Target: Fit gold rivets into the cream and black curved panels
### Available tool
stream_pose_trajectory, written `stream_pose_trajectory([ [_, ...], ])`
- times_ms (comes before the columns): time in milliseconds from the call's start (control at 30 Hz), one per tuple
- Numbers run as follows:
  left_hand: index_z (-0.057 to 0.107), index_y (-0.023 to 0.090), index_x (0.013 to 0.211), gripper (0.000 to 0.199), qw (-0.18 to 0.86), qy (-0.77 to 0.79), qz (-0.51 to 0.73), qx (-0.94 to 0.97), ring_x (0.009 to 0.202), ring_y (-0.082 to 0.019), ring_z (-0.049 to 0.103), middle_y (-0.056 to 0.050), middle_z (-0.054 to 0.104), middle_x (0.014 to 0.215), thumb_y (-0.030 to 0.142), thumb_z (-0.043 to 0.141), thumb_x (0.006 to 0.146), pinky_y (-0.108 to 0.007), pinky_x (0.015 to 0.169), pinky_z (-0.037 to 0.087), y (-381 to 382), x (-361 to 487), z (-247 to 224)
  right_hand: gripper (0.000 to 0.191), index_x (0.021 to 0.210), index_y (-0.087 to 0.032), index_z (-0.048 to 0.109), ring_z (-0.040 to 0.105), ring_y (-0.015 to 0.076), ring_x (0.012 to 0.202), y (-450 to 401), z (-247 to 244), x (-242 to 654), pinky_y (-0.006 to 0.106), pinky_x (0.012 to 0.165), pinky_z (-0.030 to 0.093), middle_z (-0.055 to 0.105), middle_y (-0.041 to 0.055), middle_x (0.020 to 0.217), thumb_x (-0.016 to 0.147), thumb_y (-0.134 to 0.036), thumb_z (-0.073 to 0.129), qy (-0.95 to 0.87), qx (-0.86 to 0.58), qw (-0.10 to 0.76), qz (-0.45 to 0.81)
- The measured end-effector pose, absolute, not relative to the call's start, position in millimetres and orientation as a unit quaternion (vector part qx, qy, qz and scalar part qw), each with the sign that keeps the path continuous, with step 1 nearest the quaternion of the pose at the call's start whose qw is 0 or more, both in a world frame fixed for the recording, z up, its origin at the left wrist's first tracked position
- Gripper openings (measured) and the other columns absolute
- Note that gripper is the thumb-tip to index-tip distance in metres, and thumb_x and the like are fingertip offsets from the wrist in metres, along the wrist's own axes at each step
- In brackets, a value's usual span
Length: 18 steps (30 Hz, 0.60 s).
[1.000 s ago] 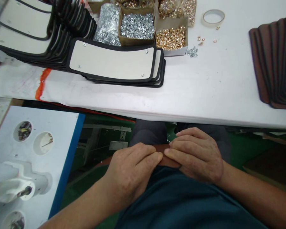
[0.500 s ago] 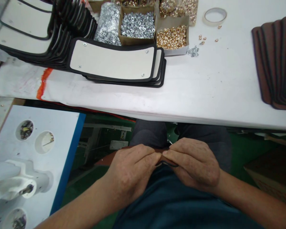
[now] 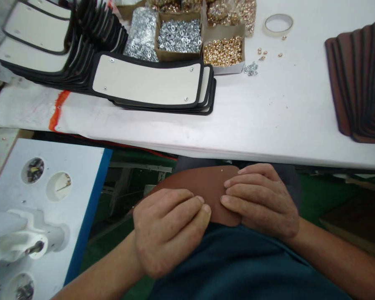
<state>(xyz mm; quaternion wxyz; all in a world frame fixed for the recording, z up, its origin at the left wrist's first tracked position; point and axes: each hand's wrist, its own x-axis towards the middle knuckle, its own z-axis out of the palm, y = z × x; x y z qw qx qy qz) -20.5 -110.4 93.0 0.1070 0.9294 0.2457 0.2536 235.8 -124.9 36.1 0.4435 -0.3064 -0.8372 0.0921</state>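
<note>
A curved brown leather-like panel (image 3: pixel 203 181) lies tilted above my lap, smooth face up, with a tiny pale hole near its far edge. My right hand (image 3: pixel 265 202) grips the panel's right end, fingertips on the face and the rest of the hold hidden beneath. Over the near left part, my left hand (image 3: pixel 171 229) is closed, thumb and fingertips pinched together against the panel. Whatever sits in that pinch is hidden. The panel's left end runs behind the left hand.
On the white table (image 3: pixel 253 125) lie black-edged panels (image 3: pixel 146 79), a box of silver eyelets (image 3: pixel 179 36), a box of gold rivet caps (image 3: pixel 223 52), a tape roll (image 3: pixel 278 25) and stacked brown panels (image 3: pixel 346 83). A white machine (image 3: pixel 25 237) stands at left.
The panel was bent between both hands; now it has turned to show its brown face. The left hand has shifted left and nearer; the right hand has moved slightly right, fingers now flatter.
</note>
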Motion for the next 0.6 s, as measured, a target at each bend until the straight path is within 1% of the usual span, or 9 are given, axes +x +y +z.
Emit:
stream_pose_trajectory([
  [100,0.074,0.013,0.099,0.009,0.074,0.24,0.257,0.933,0.085,-0.021,0.078,-0.004,0.082,0.092,0.007,0.072,0.093,-0.034,0.069,0.066,-108.7,-15.3,97.4,0.015,0.107,-0.016,0.075,0.077,0.0199,0.101,-125.8,33.2,235.4,0.042,0.096,0.057,0.081,0.0055,0.095,0.103,-0.017,0.06,-0.832,-0.305,0.455,0.086],
  [167,0.073,0.015,0.096,0.009,0.062,0.243,0.263,0.932,0.08,-0.02,0.077,-0.001,0.081,0.089,0.007,0.072,0.092,-0.033,0.066,0.066,-107.4,-11.6,99.0,0.013,0.107,-0.016,0.075,0.077,0.0203,0.1,-126.3,32.2,234.5,0.043,0.095,0.057,0.081,0.0057,0.094,0.101,-0.017,0.063,-0.828,-0.306,0.463,0.085],
  [300,0.072,0.018,0.094,0.011,0.062,0.256,0.269,0.926,0.079,-0.017,0.076,0.001,0.079,0.086,0.007,0.071,0.092,-0.029,0.067,0.066,-106.5,-9.8,98.7,0.012,0.104,-0.018,0.075,0.077,0.0203,0.095,-126.8,32.0,231.2,0.045,0.093,0.057,0.08,0.0045,0.09,0.099,-0.015,0.065,-0.811,-0.32,0.482,0.084],
  [400,0.072,0.017,0.096,0.01,0.094,0.263,0.286,0.916,0.083,-0.017,0.075,-0.001,0.078,0.088,0.008,0.07,0.093,-0.03,0.074,0.066,-108.5,-11.5,94.2,0.012,0.103,-0.019,0.075,0.077,0.0209,0.092,-126.3,31.1,228.8,0.045,0.091,0.057,0.079,0.0041,0.089,0.099,-0.018,0.063,-0.801,-0.326,0.495,0.081],
  [500,0.072,0.014,0.101,0.014,0.146,0.291,0.301,0.896,0.083,-0.017,0.072,-0.005,0.077,0.091,0.005,0.073,0.09,-0.031,0.077,0.065,-111.9,-11.5,88.2,0.012,0.103,-0.021,0.074,0.077,0.0219,0.091,-125.8,29.5,227.2,0.046,0.089,0.058,0.078,0.0039,0.092,0.099,-0.02,0.063,-0.794,-0.334,0.502,0.075],
  [567,0.073,0.012,0.105,0.021,0.171,0.312,0.299,0.885,0.083,-0.016,0.07,-0.007,0.077,0.092,0.004,0.076,0.087,-0.03,0.076,0.063,-114.0,-10.3,85.6,0.011,0.105,-0.024,0.073,0.075,0.0222,0.091,-126.6,28.9,226.1,0.047,0.09,0.058,0.077,0.003,0.096,0.096,-0.022,0.068,-0.788,-0.351,0.501,0.072],
  [600,0.074,0.012,0.108,0.024,0.184,0.321,0.301,0.879,0.083,-0.016,0.069,-0.008,0.077,0.093,0.003,0.077,0.086,-0.029,0.077,0.062,-114.8,-9.5,85.2,0.013,0.106,-0.026,0.072,0.074,0.0226,0.093,-127.4,29.0,225.3,0.048,0.091,0.058,0.075,0.0027,0.099,0.093,-0.024,0.073,-0.778,-0.364,0.507,0.067],
])
